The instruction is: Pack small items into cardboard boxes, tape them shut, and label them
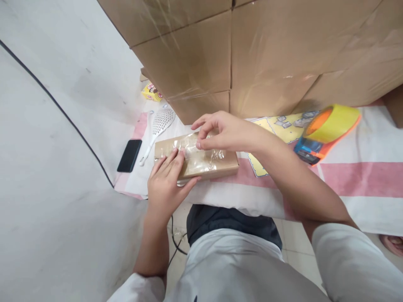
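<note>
Left hand (168, 178) is laid flat on the box's (201, 161) near left end. Clear tape (197, 152) on its top is pinched by the right hand (225, 132). Tape dispenser (327, 132) lies far right.

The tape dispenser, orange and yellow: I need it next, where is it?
Head view, right side: the tape dispenser lies on the pink-striped cloth, below the cardboard boxes.

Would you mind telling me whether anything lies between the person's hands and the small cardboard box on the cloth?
Nothing visible does. The left hand lies flat on the small cardboard box, and the right hand pinches the clear tape on its top. The slotted spoon, phone and tape dispenser all lie off to the sides.
</note>
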The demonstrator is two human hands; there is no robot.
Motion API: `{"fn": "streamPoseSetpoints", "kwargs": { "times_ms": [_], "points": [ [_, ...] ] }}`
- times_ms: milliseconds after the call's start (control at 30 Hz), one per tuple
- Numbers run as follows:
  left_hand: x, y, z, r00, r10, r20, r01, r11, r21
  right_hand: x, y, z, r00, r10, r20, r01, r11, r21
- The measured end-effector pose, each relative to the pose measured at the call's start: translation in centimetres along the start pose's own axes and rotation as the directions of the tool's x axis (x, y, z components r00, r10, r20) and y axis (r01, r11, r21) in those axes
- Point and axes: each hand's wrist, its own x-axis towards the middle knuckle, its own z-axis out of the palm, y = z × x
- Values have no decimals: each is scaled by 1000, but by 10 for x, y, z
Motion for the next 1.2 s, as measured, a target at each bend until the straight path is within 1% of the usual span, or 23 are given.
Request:
{"fn": "streamPoseSetpoints", "kwargs": {
  "times_ms": [100, 267, 367, 500, 633, 767, 833, 900, 1000, 1067, 1133, 1200],
  "points": [
    [1, 0, 0, 1000, 0, 13, 0, 1000, -9, 3, 6, 10, 994, 78, -79, -90, 984, -153],
    [0, -1, 0, 998, 48, 34, -48, 999, 20, 3, 4, 15, 985, 135, -106, -157, 960, -234],
    [-1, -2, 2, 996, 93, 19, -94, 994, 56, 2, 1, 16, 985, 127, -119, -157, 946, -285],
    [-2, -3, 4, 995, 98, -2, -98, 993, 62, 1, 1, 19, 985, 124, -117, -158, 924, -349],
    [-2, -2, 5, 995, 99, -8, -98, 992, 76, -1, 5, 22, 994, 70, -88, -101, 903, -418],
    [-1, -1, 5, 995, 103, -12, -102, 991, 81, -5, 10, 30, 998, -24, -64, -15, 832, -555],
    [-1, -1, 5, 995, 103, -14, -101, 992, 80, -8, 9, 35, 997, -26, -75, -25, 795, -606],
    [-1, -1, 6, 994, 103, -17, -102, 991, 82, -10, 5, 39, 993, -18, -118, -63, 760, -647],
    [-2, -1, 6, 995, 101, -20, -99, 992, 84, -13, -2, 39, 967, -80, -243, -106, 740, -664],
    [-2, -1, 6, 995, 101, -20, -99, 991, 91, -13, -3, 36, 947, -124, -298, -101, 763, -638],
    [-2, -1, 6, 994, 105, -25, -102, 989, 107, -11, -1, 35, 959, -86, -269, -95, 800, -592],
    [-2, 0, 6, 992, 117, -43, -111, 986, 124, -6, 5, 34, 980, -5, -198, -108, 823, -557]
  ]
}}
